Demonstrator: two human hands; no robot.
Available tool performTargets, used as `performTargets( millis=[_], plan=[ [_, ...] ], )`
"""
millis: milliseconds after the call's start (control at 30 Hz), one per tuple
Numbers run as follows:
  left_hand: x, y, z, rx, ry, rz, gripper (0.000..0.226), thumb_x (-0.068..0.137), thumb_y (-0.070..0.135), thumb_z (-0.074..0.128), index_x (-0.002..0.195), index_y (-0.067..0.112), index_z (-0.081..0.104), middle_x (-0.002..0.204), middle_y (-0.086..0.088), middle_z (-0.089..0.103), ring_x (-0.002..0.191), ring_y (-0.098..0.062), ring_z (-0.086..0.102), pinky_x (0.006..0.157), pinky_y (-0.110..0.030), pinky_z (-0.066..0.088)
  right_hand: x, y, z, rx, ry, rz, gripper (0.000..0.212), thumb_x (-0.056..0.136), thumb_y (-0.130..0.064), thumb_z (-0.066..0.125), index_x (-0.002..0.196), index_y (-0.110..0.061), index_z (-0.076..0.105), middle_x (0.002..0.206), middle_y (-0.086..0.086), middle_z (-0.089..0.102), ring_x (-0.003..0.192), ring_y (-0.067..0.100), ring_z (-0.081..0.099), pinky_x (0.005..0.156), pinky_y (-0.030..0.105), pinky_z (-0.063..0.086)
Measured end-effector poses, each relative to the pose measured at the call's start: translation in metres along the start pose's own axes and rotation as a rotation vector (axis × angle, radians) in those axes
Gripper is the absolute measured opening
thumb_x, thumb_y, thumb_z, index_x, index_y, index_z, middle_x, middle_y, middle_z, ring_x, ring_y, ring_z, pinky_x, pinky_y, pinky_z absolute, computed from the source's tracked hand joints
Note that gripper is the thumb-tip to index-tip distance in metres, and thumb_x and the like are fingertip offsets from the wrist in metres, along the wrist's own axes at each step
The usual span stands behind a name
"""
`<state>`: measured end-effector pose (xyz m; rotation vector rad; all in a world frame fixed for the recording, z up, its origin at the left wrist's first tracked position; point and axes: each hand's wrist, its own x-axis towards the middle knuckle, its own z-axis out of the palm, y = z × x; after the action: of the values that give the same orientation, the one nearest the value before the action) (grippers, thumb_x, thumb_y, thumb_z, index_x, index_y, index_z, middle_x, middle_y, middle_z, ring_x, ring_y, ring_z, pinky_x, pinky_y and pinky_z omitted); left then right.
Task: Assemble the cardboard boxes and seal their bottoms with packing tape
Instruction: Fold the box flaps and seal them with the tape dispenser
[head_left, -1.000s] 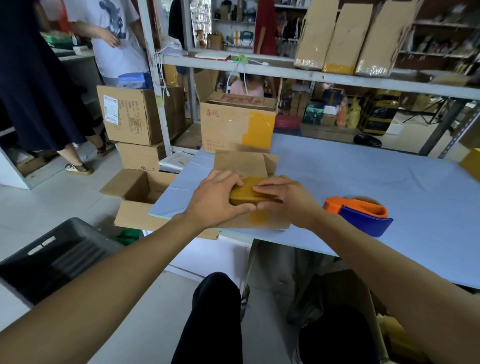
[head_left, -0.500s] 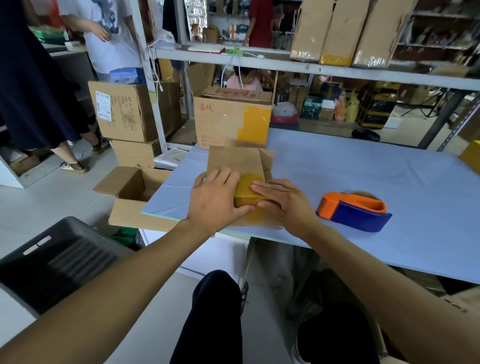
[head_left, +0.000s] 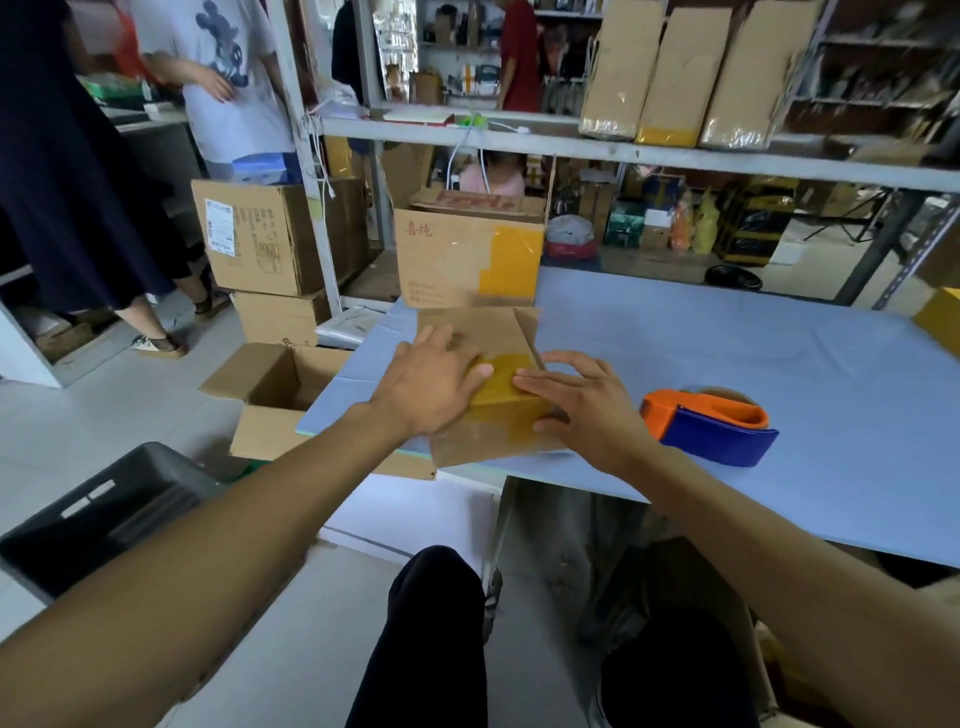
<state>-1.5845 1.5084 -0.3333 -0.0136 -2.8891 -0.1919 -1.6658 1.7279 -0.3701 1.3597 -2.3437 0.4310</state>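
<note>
A small cardboard box (head_left: 493, 436) lies at the near left edge of the blue table (head_left: 727, 353), with a strip of yellow tape (head_left: 501, 382) across its upper face. My left hand (head_left: 431, 384) lies flat on the box's left part, fingers straight, touching the tape. My right hand (head_left: 582, 402) rests on the box's right side with fingers spread and straight. An orange and blue tape dispenser (head_left: 709, 423) sits on the table just right of my right hand; neither hand holds it.
A larger open box (head_left: 467, 260) with a yellow patch stands behind the small one. An open carton (head_left: 275, 395) sits on the floor left of the table, beside a dark plastic crate (head_left: 104, 514). Stacked cartons (head_left: 260, 239), shelving and standing people (head_left: 67, 156) fill the left and back.
Both hands have uncurled and slid outward over the taped face, going from pinching at the tape to lying flat on the box. The dispenser has not moved.
</note>
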Motion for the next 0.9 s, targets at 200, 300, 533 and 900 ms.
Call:
performTargets(
  millis=[200,300,533,900],
  plan=[
    [0.046,-0.002,-0.017,-0.145,-0.17,-0.051,0.03,0.091,0.049,0.061,0.102,0.022,0.067,0.109,-0.004,0.057,0.11,-0.03,0.052,0.092,-0.043,0.043,-0.006,0.022,-0.015,-0.023,-0.002,0.095,0.053,0.078,-0.015,0.078,0.128,-0.025,0.063,0.132,-0.008,0.062,0.134,0.023,0.037,0.099,0.036,0.027],
    [0.054,-0.005,-0.016,-0.134,-0.21,-0.162,0.043,0.085,0.065,0.06,0.12,0.042,0.058,0.133,-0.006,0.041,0.131,-0.032,0.029,0.106,-0.049,0.024,-0.011,0.033,-0.021,-0.109,0.044,0.19,0.046,0.081,-0.013,0.076,0.122,-0.031,0.067,0.12,0.0,0.062,0.115,0.029,0.047,0.088,0.038,0.035],
    [0.053,-0.015,-0.009,-0.284,-0.281,-0.328,0.107,0.06,0.091,0.059,0.151,0.044,0.028,0.145,-0.012,0.03,0.129,-0.038,0.043,0.107,-0.048,0.042,-0.007,0.022,-0.027,-0.018,-0.014,0.444,0.04,0.097,-0.015,0.055,0.133,-0.033,0.059,0.107,0.005,0.042,0.081,0.021,0.047,0.07,0.033,0.047],
    [0.017,-0.018,0.015,-1.073,-0.115,-0.395,0.045,0.088,0.035,0.073,0.127,0.019,0.057,0.117,0.003,0.069,0.105,-0.017,0.067,0.098,-0.042,0.053,0.005,0.018,-0.033,0.517,-0.045,0.75,0.038,0.101,-0.031,0.043,0.137,-0.025,0.055,0.123,0.003,0.051,0.108,0.023,0.056,0.093,0.035,0.051]
  ],
)
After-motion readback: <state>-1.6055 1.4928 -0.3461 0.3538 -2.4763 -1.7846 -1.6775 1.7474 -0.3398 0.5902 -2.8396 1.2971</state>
